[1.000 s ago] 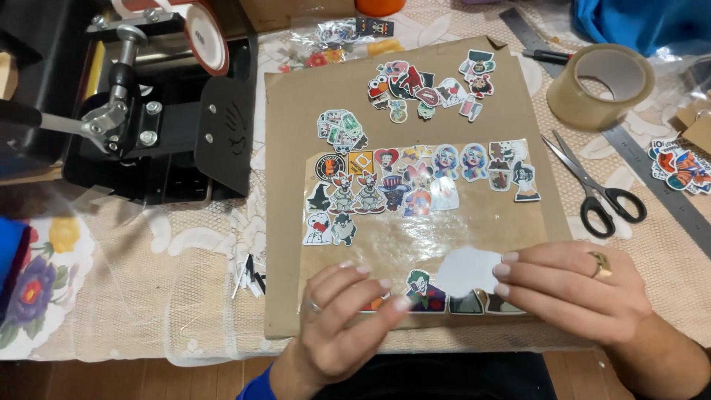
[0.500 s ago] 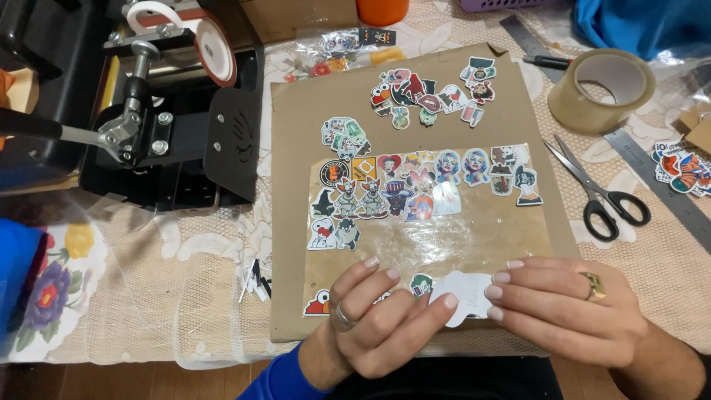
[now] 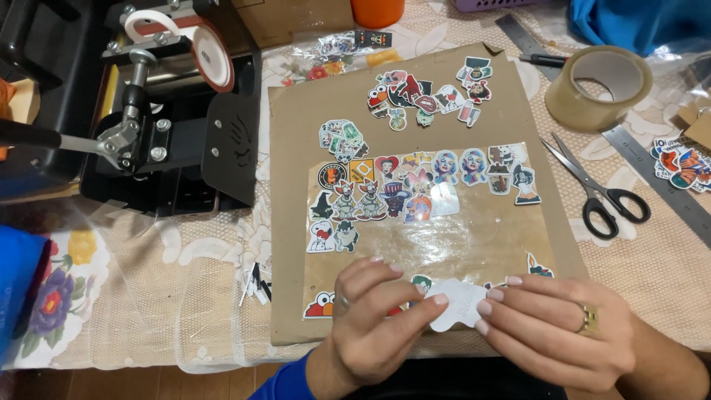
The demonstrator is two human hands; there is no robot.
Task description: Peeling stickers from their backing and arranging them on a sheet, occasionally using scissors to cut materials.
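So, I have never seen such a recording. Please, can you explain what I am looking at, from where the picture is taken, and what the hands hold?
The picture comes from a camera worn on a person's head, looking down at their own bare hands. The left hand and the right hand together hold a small white sticker, blank side up. Below lies a brown cardboard sheet with a clear film bearing many cartoon stickers. Nearby are scissors, a tape roll, a metal ruler and a black press machine.

Small white die-cut sticker [image 3: 459, 305], blank backing up, lying flat at near edge of brown cardboard sheet [image 3: 511, 118].
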